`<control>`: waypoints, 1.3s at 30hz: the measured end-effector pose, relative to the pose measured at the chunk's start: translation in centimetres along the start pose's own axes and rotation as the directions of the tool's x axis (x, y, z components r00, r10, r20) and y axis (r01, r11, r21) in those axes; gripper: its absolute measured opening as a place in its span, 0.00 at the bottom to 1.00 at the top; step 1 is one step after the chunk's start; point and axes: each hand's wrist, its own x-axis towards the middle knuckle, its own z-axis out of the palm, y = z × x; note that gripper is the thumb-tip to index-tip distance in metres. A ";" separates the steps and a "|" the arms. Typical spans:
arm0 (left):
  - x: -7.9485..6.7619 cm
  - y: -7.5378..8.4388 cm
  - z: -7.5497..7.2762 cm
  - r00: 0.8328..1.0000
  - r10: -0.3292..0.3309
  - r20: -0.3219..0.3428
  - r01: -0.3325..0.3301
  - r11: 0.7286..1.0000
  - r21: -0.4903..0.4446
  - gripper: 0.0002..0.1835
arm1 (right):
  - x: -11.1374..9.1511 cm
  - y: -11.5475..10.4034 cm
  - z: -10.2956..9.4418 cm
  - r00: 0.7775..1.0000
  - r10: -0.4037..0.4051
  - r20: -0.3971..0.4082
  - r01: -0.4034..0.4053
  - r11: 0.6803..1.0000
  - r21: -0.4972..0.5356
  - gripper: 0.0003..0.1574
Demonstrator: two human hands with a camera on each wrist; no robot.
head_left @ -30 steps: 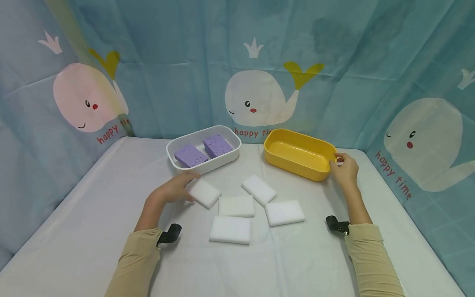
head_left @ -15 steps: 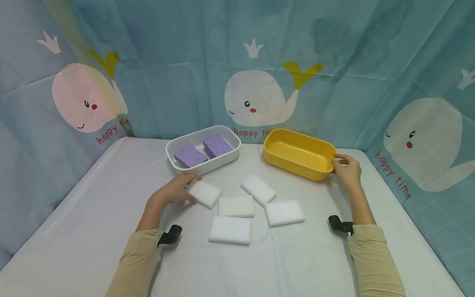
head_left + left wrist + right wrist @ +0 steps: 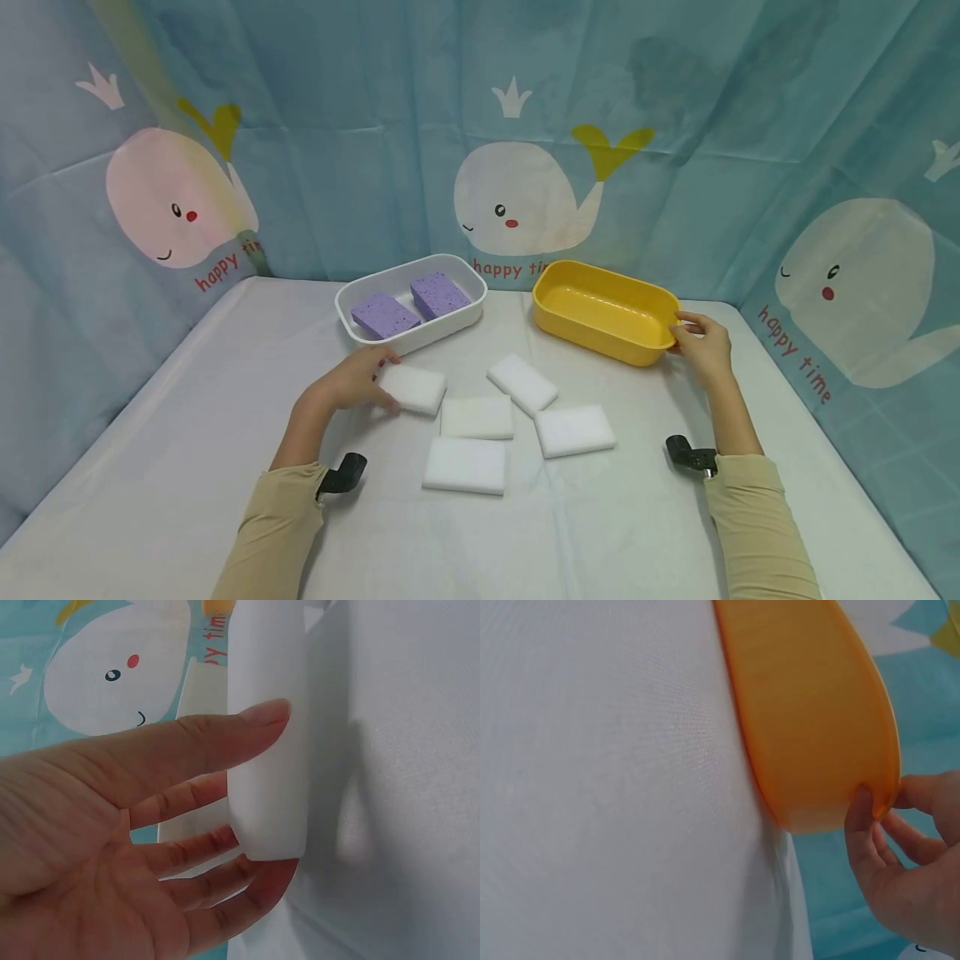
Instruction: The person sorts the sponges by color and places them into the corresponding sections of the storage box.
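My left hand (image 3: pixel 354 385) grips the left end of a white sponge (image 3: pixel 412 389) lying in front of the white tray. In the left wrist view, the thumb presses one side of that sponge (image 3: pixel 268 780) and the other fingers curl by its end and far side. My right hand (image 3: pixel 703 346) pinches the right-end rim of a yellow tray (image 3: pixel 592 333). In the right wrist view, thumb and fingers of the right hand (image 3: pixel 915 877) meet across the rim of the yellow tray (image 3: pixel 810 712). Inside, the yellow tray shows only its bare bottom.
The white tray (image 3: pixel 420 335) at the back holds two purple sponges (image 3: pixel 386 315). Other white sponges (image 3: pixel 465 465) lie flat on the white cloth between the hands, several close together. A whale-print curtain (image 3: pixel 337 167) borders the table at the back and sides.
The white sponge in my left hand has turned slightly, its right edge swinging toward the back. My right hand has shifted a little to the right at the rim.
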 end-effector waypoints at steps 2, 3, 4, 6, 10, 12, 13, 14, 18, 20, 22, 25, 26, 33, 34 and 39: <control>-0.1 0.2 0.0 1.000 -0.004 -0.002 0.004 1.000 0.005 0.38 | -0.1 0.0 0.0 1.000 0.007 -0.002 -0.007 1.000 0.010 0.33; -0.1 0.2 0.0 1.000 -0.006 -0.003 0.006 1.000 0.008 0.37 | -0.1 0.0 0.0 1.000 0.015 -0.007 -0.015 1.000 0.019 0.33; -0.2 0.3 -0.1 1.000 -0.009 -0.003 0.009 1.000 0.013 0.37 | -0.1 -0.1 0.0 1.000 0.019 -0.010 -0.018 1.000 0.023 0.32; -0.3 0.5 -0.1 1.000 -0.015 -0.006 0.015 1.000 0.022 0.36 | -0.1 -0.1 0.0 1.000 0.026 -0.009 -0.025 0.999 0.024 0.33; -0.5 0.9 -0.2 1.000 -0.016 -0.009 0.017 1.000 0.023 0.35 | -0.2 -0.3 -0.1 1.000 0.029 0.008 -0.029 0.999 0.015 0.34; -0.5 1.1 -0.1 1.000 -0.003 -0.011 0.003 1.000 0.013 0.35 | -0.2 -0.3 -0.2 0.999 0.039 0.014 -0.039 0.999 0.008 0.34; -0.5 1.1 -0.1 1.000 0.006 -0.010 -0.006 1.000 0.003 0.35 | -0.2 -0.3 -0.2 0.999 0.046 0.016 -0.046 0.999 0.004 0.35; -0.4 1.2 -0.1 1.000 0.018 -0.010 -0.018 1.000 -0.008 0.35 | -0.2 -0.3 -0.2 0.999 0.051 0.018 -0.051 0.999 0.000 0.35; -0.3 1.3 0.0 0.998 0.054 -0.012 -0.054 0.998 -0.043 0.36 | -0.2 -0.4 -0.4 0.998 0.060 0.031 -0.060 0.998 -0.018 0.35; -0.2 1.3 -0.1 0.998 0.052 -0.021 -0.053 0.998 -0.047 0.36 | -0.1 -0.4 -0.3 0.998 0.044 0.042 -0.043 0.999 -0.022 0.35; -0.1 1.5 -0.1 0.998 0.050 -0.031 -0.051 0.998 -0.041 0.36 | 0.0 -0.4 -0.4 0.998 0.024 0.052 -0.022 0.999 -0.026 0.35; 0.2 1.6 0.0 0.998 0.051 -0.044 -0.053 0.998 -0.034 0.36 | -0.1 -0.5 -0.4 0.998 0.009 0.056 -0.007 1.000 -0.029 0.34; 0.2 1.6 0.0 0.998 0.052 -0.047 -0.054 0.998 -0.034 0.36 | -0.1 -0.5 -0.4 0.998 0.008 0.055 -0.006 0.999 -0.031 0.34; 0.5 1.8 0.2 0.995 0.061 -0.084 -0.064 0.997 -0.031 0.35 | 0.0 -0.1 -0.2 0.998 -0.021 0.064 0.021 1.000 -0.013 0.34; 0.6 2.0 0.3 0.993 0.064 -0.094 -0.067 0.997 -0.026 0.35 | 0.0 0.0 -0.2 0.997 -0.029 0.067 0.030 1.000 -0.010 0.34; 1.3 3.1 0.3 0.989 0.066 -0.135 -0.067 0.998 0.000 0.35 | -0.2 0.3 -0.2 0.998 -0.032 0.056 0.033 0.999 -0.010 0.36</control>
